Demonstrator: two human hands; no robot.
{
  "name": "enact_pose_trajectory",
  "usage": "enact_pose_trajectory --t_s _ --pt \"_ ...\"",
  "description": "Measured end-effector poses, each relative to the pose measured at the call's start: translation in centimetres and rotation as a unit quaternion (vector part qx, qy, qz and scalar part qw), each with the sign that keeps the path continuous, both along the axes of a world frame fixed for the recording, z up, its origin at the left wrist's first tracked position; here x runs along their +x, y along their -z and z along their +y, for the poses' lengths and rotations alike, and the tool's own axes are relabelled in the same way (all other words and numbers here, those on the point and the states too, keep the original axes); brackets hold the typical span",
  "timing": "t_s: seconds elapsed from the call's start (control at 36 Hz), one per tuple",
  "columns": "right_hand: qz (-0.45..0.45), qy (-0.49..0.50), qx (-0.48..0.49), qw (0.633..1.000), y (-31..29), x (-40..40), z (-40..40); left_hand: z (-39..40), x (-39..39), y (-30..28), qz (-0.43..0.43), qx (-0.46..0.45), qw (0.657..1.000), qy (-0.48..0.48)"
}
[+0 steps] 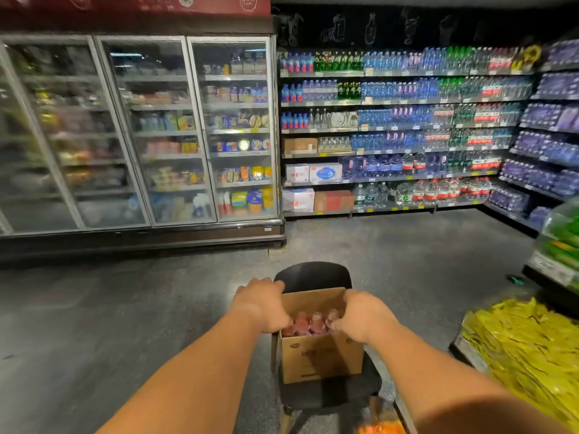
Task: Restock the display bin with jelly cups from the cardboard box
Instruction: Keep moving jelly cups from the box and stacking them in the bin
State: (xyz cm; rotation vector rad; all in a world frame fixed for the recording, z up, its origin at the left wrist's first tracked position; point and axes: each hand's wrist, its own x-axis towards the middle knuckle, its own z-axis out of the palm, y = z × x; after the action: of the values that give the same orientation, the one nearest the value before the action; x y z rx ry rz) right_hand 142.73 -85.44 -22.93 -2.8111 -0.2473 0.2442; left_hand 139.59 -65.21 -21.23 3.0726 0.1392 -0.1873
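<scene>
An open cardboard box (322, 355) stands on the seat of a black chair (313, 275) in front of me. Red jelly cups (310, 324) fill it, their tops showing between my hands. My left hand (263, 303) grips the box's left wall at the top edge. On the right wall, my right hand (360, 314) is clamped over the rim. The view is blurred by motion. At the right edge a bin of yellow packets (526, 349) shows; I cannot tell whether it is the display bin.
Glass-door fridges (141, 133) line the back left. Shelves of bottled water (401, 130) fill the back wall and the right side. Grey floor (125, 308) spreads to the left. Green packs (564, 236) sit on a stand at the right; something orange (379, 429) shows at the bottom.
</scene>
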Motion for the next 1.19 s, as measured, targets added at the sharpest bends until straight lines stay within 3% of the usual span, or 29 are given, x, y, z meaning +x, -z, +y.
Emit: enact_pose_trajectory --t_s 0.33,0.47,0.64,0.94,1.08,1.19 --pt "0.099 0.03 -0.041 0.994 7.7 12.5 2.7 3.0 14.6 8.1 0.066 -0.042 0.997 0.02" --pt "0.128 0.049 -0.002 0.991 11.8 19.5 3.4 3.0 22.1 13.3 0.08 -0.09 0.993 0.003" --pt "0.149 0.077 0.014 0.986 20.8 29.2 4.1 2.3 31.5 24.2 0.104 -0.192 0.973 -0.079" --pt "0.216 0.213 0.076 0.95 42.2 40.2 4.7 0.3 42.4 45.6 0.167 -0.284 0.92 -0.212" --pt "0.242 0.239 0.098 0.935 48.9 43.6 4.8 -1.2 44.2 53.5 0.136 -0.355 0.895 -0.233" --pt "0.251 0.253 0.088 0.93 52.2 45.5 4.9 -2.3 45.0 56.5 0.1 -0.395 0.87 -0.278"
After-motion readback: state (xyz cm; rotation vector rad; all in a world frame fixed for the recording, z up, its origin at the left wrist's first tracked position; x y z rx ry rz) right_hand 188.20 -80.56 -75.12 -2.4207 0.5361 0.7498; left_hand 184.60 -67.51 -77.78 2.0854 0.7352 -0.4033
